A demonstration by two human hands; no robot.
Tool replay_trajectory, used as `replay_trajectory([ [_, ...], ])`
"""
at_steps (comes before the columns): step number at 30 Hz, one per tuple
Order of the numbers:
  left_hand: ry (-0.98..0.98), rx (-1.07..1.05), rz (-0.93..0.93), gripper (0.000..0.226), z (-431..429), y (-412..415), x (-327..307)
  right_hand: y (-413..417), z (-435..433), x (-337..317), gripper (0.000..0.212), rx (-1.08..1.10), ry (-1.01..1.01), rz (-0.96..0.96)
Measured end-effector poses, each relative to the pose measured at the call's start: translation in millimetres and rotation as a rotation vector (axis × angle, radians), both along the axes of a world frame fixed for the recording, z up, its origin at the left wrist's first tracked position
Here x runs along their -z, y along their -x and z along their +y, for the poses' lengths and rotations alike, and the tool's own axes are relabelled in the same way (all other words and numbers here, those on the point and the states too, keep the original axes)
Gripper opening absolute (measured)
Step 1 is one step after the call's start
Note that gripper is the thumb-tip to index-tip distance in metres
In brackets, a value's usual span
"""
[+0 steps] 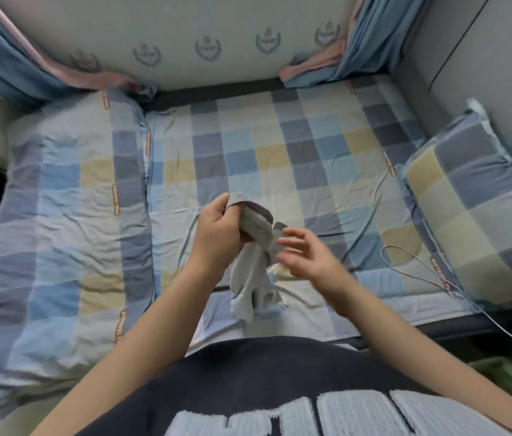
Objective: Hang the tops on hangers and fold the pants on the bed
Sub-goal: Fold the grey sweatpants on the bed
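Note:
A small grey garment [253,269] hangs bunched in the air over the near middle of the bed [279,146]. My left hand [221,228] grips its upper end, fingers curled round the cloth. My right hand [303,253] hovers just to the right of the garment with its fingers spread and relaxed; its fingertips are close to the cloth, and I cannot tell whether they touch it. The garment's lower end dangles near the bed's front edge. No hanger is in view.
A folded checked quilt [69,234] covers the bed's left side. A checked pillow [474,202] leans at the right against a grey wall. A thin white cable [412,265] loops across the sheet at the right. Blue curtains [12,58] hang at both far corners.

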State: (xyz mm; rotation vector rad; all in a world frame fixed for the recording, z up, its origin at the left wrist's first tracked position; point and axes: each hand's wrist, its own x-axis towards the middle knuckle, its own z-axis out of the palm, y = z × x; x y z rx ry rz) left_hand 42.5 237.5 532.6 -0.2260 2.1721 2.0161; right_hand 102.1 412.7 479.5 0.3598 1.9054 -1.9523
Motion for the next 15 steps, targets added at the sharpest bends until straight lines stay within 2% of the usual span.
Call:
replay_trajectory([
  [2,-0.065,0.010,0.007,0.028,-6,1,-13,1,-23,9,0.094,-0.163,-0.253,0.055],
  [3,-0.103,0.016,0.016,0.028,-9,1,-20,5,-32,16,0.094,-0.206,-0.400,0.060],
  [4,-0.141,0.012,0.025,0.029,-12,1,-26,10,-38,23,0.081,-0.214,-0.541,0.054],
  [6,-0.196,-0.018,0.054,0.029,-20,5,-37,19,-43,31,0.038,-0.234,-0.817,-0.002],
  [8,-0.216,-0.058,0.090,0.028,-32,10,-44,25,-39,33,0.016,-0.259,-0.956,-0.005],
  [10,-0.234,-0.119,0.087,0.026,-44,16,-43,30,-29,25,0.008,-0.192,-0.830,0.049],
  [12,-0.239,-0.157,0.050,0.026,-52,20,-36,36,-22,13,0.030,-0.092,-0.634,0.112],
  [15,-0.143,-0.092,0.013,0.027,-56,18,-15,47,-26,-13,0.028,-0.052,-0.480,0.148],
])
